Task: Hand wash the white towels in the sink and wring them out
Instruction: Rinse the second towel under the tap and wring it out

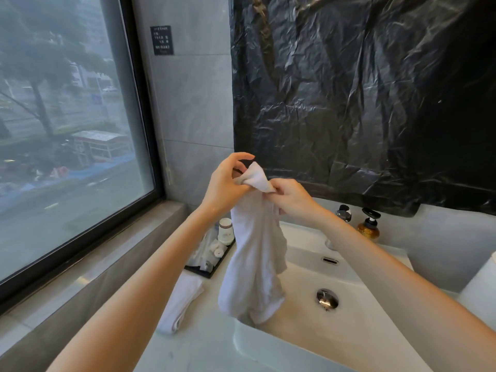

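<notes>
Your left hand (228,181) and right hand (292,200) pinch the towel (255,251) at its top, fingers (279,185) curled, its length hanging straight below over the sink (362,331).

The towel (252,264) hanging from my left grip (228,181) and right grip (290,197) blocks the space over the sink's (295,345) left front corner. To its right the basin lies open down to the drain (327,298). Pump bottles (369,226) crowd the back rim beyond my right forearm. On the left, a tray (206,272) of cups (225,232) and a folded towel (182,304) take up the surface, and the sill (107,251) beyond offers room.
</notes>
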Demonstrator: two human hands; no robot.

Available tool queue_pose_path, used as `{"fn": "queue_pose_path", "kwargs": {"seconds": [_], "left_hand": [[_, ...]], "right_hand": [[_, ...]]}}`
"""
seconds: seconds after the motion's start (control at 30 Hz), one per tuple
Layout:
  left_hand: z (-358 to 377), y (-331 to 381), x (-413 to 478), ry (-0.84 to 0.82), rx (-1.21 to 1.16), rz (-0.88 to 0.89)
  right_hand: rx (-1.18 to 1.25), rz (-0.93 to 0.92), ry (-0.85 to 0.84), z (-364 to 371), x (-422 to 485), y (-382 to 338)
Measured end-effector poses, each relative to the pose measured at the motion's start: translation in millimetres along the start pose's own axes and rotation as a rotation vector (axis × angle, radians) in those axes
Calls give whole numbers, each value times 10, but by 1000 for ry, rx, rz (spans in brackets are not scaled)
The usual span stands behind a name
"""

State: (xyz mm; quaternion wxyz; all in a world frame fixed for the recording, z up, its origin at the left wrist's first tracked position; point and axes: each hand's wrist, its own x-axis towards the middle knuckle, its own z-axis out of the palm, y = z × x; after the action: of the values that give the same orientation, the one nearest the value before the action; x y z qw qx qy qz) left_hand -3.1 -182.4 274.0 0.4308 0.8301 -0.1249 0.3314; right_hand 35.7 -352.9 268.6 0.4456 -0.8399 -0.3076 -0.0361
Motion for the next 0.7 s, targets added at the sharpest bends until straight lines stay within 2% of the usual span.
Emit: {"fn": "queue_pose_path", "kwargs": {"seconds": [0.13, 0.23, 0.43, 0.53, 0.6, 0.7], "left_hand": [[-13, -216, -206, -221, -141, -242], [13, -453, -423, -342, -47, -309], [-21, -420, -349, -313, -257, -430], [-77, -375, -271, -407, -229, -472], [-90, -390, -249, -449, -133, -432], [-135, -405, -154, -283, -72, -445]], "right_hand": [[117, -57, 130, -79, 73, -180], [308, -52, 213, -217, 187, -330], [456, -36, 231, -382, 301, -529], [472, -19, 235, -382, 304, -503], [506, 21, 268, -385, 297, -513], [449, 98, 456, -441, 301, -466]]}}
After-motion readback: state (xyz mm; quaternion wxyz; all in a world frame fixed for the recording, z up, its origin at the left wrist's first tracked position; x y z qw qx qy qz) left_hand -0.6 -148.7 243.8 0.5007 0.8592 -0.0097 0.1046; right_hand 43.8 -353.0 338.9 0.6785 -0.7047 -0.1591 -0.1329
